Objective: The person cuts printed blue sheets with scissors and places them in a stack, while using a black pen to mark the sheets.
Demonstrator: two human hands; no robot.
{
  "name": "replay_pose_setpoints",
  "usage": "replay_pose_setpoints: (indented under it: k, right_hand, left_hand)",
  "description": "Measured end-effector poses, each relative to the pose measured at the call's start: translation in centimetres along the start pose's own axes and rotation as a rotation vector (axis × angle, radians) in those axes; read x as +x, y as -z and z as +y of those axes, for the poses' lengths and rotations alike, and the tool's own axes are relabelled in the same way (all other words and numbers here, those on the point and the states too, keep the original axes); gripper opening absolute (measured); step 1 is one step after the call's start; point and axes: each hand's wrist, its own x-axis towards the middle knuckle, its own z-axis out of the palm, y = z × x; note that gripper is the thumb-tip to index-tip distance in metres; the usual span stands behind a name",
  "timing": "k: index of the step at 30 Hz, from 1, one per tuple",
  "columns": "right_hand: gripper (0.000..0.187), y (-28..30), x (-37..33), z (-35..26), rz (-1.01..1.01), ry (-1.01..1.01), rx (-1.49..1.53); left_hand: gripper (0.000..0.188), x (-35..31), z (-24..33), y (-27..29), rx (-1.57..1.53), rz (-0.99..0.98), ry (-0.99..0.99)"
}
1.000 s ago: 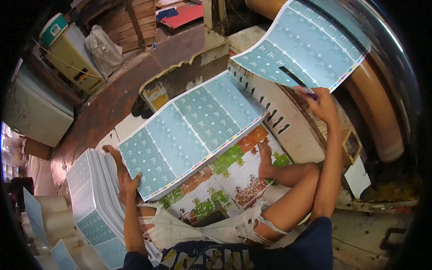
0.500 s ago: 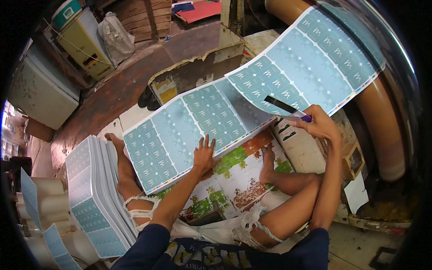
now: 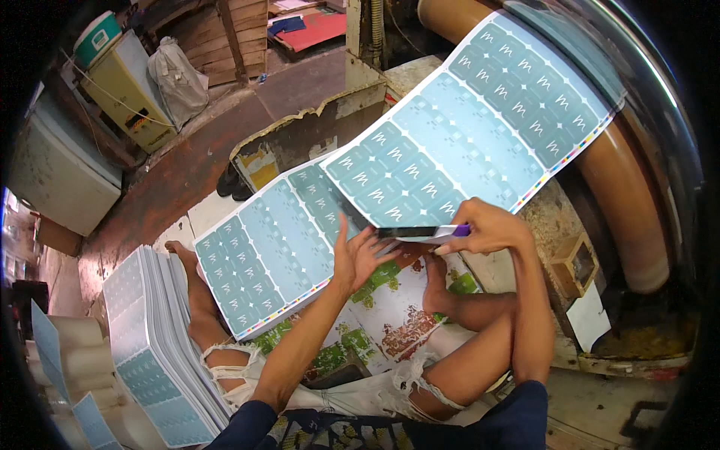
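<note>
nearby, wooden box point(image 3: 564, 256), sheet point(image 3: 469, 127) overhanging stack point(image 3: 274, 240)

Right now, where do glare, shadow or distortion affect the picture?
Head view, upper right: glare streaks the shiny curved edge; head view, left edge: a bright patch washes out; head view, middle: shadow falls on the sheet stack beneath the lifted sheet; head view, corners: black fisheye vignette.

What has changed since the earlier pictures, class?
The printed sheet has come down and leftward over the flat stack, along with the right hand. The left hand has left the stack's corner and moved rightward, now open beside the purple-handled tool. The right hand's tool grip and side stack stayed.
</note>
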Motion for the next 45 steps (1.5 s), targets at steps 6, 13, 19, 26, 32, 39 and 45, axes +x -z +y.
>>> replay_pose_setpoints:
  k: [6, 13, 19, 26, 32, 39, 45]
  right_hand:
    - [0.034, -3.1, 1.9, -2.3, -0.091, 0.176, -0.164]
    - [0.036, 1.2, -0.1, 2.4, 0.097, 0.014, 0.12]
    - [0.035, 4.9, -3.4, 7.3, 0.753, -0.107, 0.326]
    - [0.04, 8.9, -4.7, 12.4, 1.395, -0.291, 0.166]
    - [0.041, 11.4, -6.2, 12.5, 1.701, -0.285, 0.14]
    - [0.039, 15.3, -8.1, 17.7, 1.946, -0.283, 0.13]
    - [0.041, 17.3, -9.2, 18.1, 1.797, -0.139, 0.382]
  left_hand:
    - [0.042, -0.5, -0.3, -0.4, 0.358, 0.254, -0.25]
    - [0.045, -5.1, 1.6, 2.5, 0.514, 0.357, -0.314]
    - [0.041, -7.2, 2.0, 0.8, 0.573, 0.468, -0.394]
    - [0.041, -8.8, 2.3, 2.3, 0.701, 0.483, -0.45]
    - [0.044, -10.1, 2.3, 3.1, 0.773, 0.523, -0.527]
    - [0.05, -13.1, 4.9, 2.8, 0.871, 0.537, -0.445]
    - [0.051, -15.5, 6.1, 1.4, 0.896, 0.584, -0.42]
